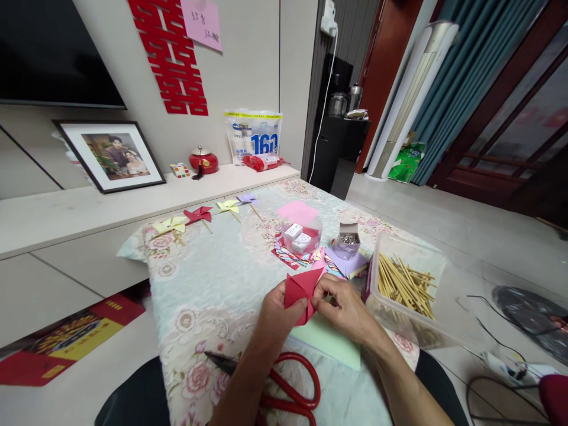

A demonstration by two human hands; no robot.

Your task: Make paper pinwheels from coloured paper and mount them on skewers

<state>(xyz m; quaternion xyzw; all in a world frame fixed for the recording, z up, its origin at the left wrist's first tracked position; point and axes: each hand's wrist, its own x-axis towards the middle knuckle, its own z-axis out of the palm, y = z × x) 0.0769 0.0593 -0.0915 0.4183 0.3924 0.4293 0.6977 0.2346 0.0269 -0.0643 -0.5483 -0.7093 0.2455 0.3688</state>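
Note:
A red folded paper pinwheel [302, 291] is held up over the near part of the table. My left hand [278, 309] grips its left side, thumb across the front. At its right edge my right hand [333, 297] pinches the paper with thumb and bent fingers; whether a small pin is in that pinch I cannot make out. Light green paper sheets [328, 340] lie beneath my hands. Red-handled scissors [298, 387] rest open under my left forearm, which covers part of them. Behind my hands, an open small box of metal pins [349, 236] stands on purple paper.
To the right, a clear plastic bin [377, 278] holds many wooden sticks [406, 284]. A round clear container [313, 239] with small white boxes sits on colored paper scraps. Finished pinwheels [198, 216] lie along the far left edge of the flowered tablecloth [208, 254].

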